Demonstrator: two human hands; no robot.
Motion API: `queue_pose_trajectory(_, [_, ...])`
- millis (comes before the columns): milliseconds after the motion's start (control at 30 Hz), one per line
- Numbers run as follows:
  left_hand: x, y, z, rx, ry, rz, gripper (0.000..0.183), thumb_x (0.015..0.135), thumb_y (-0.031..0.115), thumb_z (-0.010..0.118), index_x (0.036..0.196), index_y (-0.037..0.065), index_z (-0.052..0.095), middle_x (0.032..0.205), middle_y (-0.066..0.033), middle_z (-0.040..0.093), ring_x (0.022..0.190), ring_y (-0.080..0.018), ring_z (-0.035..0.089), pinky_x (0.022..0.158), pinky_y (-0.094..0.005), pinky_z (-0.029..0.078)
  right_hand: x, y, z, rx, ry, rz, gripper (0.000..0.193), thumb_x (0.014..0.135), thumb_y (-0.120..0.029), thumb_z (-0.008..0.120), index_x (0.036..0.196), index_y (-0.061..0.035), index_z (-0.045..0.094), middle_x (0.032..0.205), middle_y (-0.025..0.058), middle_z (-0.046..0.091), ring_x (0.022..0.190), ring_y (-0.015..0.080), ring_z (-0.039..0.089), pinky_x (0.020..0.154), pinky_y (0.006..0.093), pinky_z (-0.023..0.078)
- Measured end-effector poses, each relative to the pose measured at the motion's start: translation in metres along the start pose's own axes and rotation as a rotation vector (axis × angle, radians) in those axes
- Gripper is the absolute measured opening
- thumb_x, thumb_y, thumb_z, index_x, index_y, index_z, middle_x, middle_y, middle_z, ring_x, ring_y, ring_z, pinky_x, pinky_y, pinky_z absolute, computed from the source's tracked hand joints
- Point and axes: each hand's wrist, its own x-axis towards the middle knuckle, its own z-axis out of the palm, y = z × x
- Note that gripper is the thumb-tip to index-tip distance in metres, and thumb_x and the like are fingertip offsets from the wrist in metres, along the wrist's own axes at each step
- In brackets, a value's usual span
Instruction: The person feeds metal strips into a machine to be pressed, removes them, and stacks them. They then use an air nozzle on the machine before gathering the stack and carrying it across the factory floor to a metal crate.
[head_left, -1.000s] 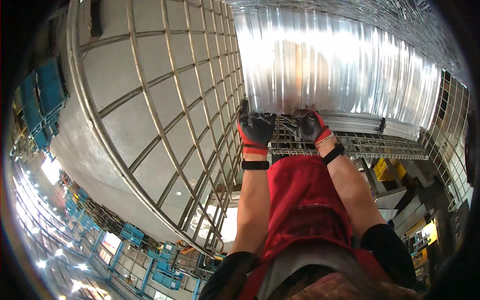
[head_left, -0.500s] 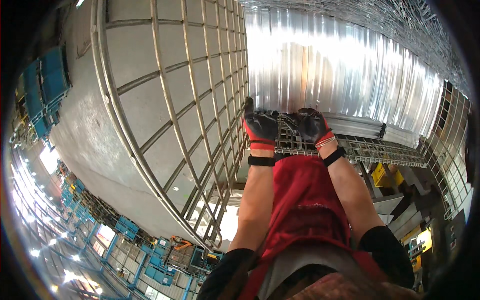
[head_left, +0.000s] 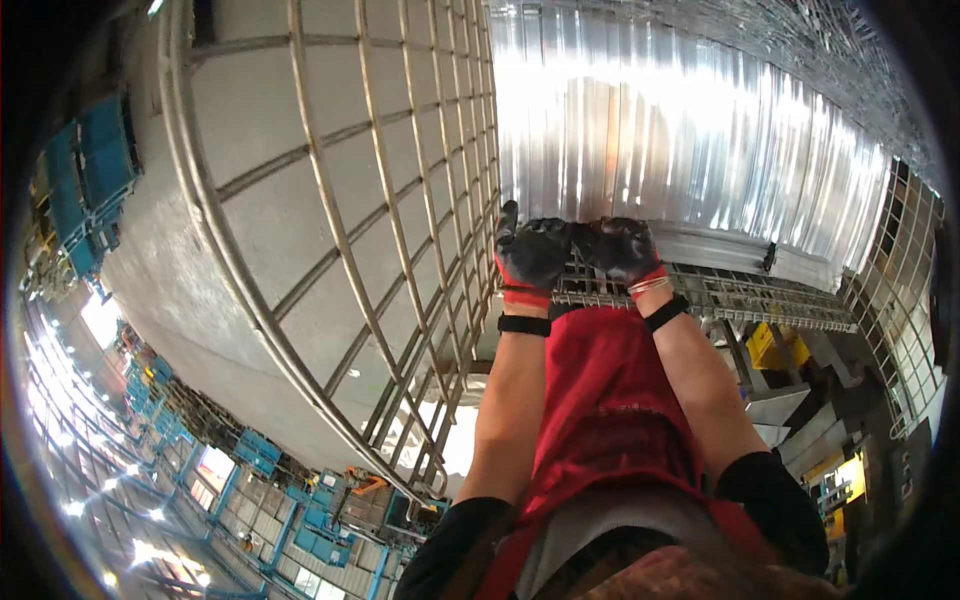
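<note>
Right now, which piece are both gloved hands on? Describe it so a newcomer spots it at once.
Start at the big shiny stack of silver metal profiles filling the upper right. Below its near edge runs a wire mesh rack; the left hand and right hand rest side by side at the stack's lower left corner. Unlike the grey wire cage panel at left, it gleams and is ribbed.
</note>
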Motion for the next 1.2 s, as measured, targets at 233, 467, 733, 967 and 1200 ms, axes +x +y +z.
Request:
queue_pose_trajectory(233, [-0.003,-0.002,-0.002,-0.66,-0.051,-0.201,0.044,0.073,0.045,0.052,0.102,0.012,0.052,0.096,-0.01,0.054,0.09,-0.0275,0.05,0.081,-0.0429,0.041,0.005,-0.008,-0.018,-0.365,0.156,-0.003,0.034,0.08,-0.025,0.044,0.09,0.0037,0.059,0.106,0.0229,0.054,0.099,0.0346,0.05,0.09,0.042,0.039])
queue_pose_trajectory(467, [-0.023,0.019,0.064,-0.585,0.126,-0.107,0.032,0.078,0.035,0.051,0.099,0.012,0.058,0.088,-0.004,0.061,0.081,-0.0234,0.056,0.071,-0.0399,0.046,-0.007,-0.016,-0.031,-0.374,0.146,-0.06,0.021,0.079,-0.021,0.044,0.083,-0.0056,0.058,0.081,0.0085,0.061,0.075,0.0218,0.056,0.068,0.0309,0.045])
queue_pose_trajectory(733, [-0.026,-0.011,-0.012,-0.704,-0.58,-0.216,0.024,0.083,0.034,0.046,0.074,0.013,0.054,0.063,-0.0046,0.053,0.068,-0.0208,0.054,0.063,-0.0317,0.046,-0.022,0.029,0.05,-0.249,0.329,0.05,0.046,0.081,-0.03,0.04,0.116,-0.0021,0.047,0.119,0.0131,0.049,0.099,0.0234,0.05,0.086,0.0352,0.042])
queue_pose_trajectory(967, [-0.152,-0.015,0.055,0.729,-0.22,0.348,0.023,0.088,0.023,0.041,0.091,0.005,0.056,0.08,-0.0011,0.055,0.077,-0.0201,0.053,0.072,-0.0319,0.044,-0.119,0.036,0.112,-0.586,0.364,0.075,0.043,0.087,-0.035,0.033,0.115,-0.0047,0.045,0.111,0.0124,0.052,0.1,0.0257,0.051,0.09,0.036,0.039])
queue_pose_trajectory(1200, [-0.207,-0.026,0.018,-0.128,-0.01,0.159,0.028,0.084,0.031,0.051,0.103,0.011,0.052,0.087,-0.0008,0.057,0.073,-0.0118,0.052,0.06,-0.0281,0.04,-0.063,0.058,0.157,-1.309,0.314,0.36,0.039,0.087,-0.033,0.036,0.112,-0.0052,0.046,0.111,0.0129,0.052,0.1,0.0259,0.05,0.089,0.0365,0.04])
